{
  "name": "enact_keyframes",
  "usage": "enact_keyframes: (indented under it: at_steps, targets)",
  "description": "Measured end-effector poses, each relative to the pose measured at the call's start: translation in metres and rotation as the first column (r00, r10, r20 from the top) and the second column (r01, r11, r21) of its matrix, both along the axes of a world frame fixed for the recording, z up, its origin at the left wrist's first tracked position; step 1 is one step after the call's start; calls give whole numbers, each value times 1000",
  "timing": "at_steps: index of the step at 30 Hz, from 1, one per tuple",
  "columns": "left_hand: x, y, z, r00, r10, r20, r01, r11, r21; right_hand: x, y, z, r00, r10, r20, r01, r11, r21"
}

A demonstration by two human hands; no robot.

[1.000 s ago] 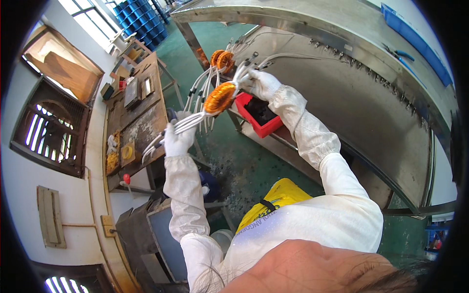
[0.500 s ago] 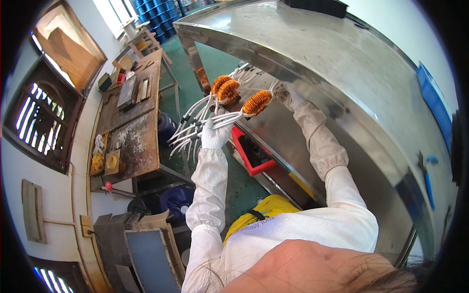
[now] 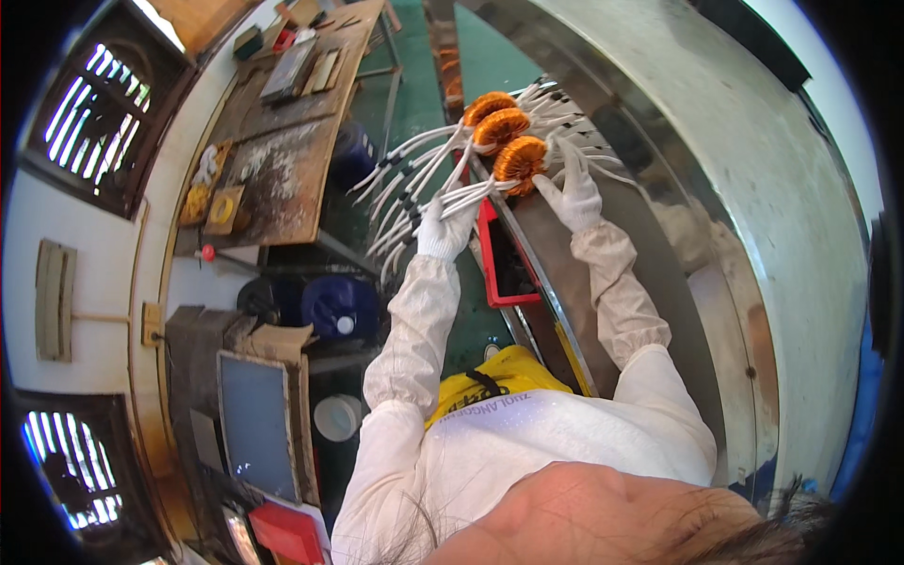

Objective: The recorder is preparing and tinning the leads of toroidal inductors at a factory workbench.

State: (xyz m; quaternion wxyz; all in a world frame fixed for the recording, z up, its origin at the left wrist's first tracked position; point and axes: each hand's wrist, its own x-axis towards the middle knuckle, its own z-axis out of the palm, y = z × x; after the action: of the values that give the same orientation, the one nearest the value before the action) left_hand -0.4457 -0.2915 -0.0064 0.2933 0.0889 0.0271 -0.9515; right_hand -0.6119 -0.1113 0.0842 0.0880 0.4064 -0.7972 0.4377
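The front orange coil [image 3: 520, 166] is sitting over the steel edge [image 3: 525, 247], beside two more coils [image 3: 502, 130]. The left hand [image 3: 447, 229] is gripping its white leads [image 3: 474, 194], the right hand [image 3: 576, 198] is standing open alongside, contact unclear; tugging hard could be snagging neighbouring leads.

The coils [image 3: 520, 162] are shiny metal wire, bumpy with ridges. Their leads [image 3: 469, 198] look like smooth plastic. The gloves [image 3: 443, 234] are dull cloth, and the sleeves [image 3: 414, 320] are thin, crinkly cloth. The table [image 3: 782, 217] is smooth, shiny metal. The bin [image 3: 491, 259] is smooth plastic. The bench [image 3: 268, 184] is wood, rough and scuffed. The jug [image 3: 331, 306] is glossy plastic.
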Motion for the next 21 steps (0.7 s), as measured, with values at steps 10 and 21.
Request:
enact_keyframes:
  at_steps: [10, 21]
  targets:
    - [16, 31, 11, 995, -96, -22, 93, 992, -89, -13, 0, -14, 962, 271, -26, -270, 962, 50]
    - [72, 61, 73, 735, 447, 509, 419, 291, -860, -9, -8, -22, 978, 204, 39, -204, 979, -2]
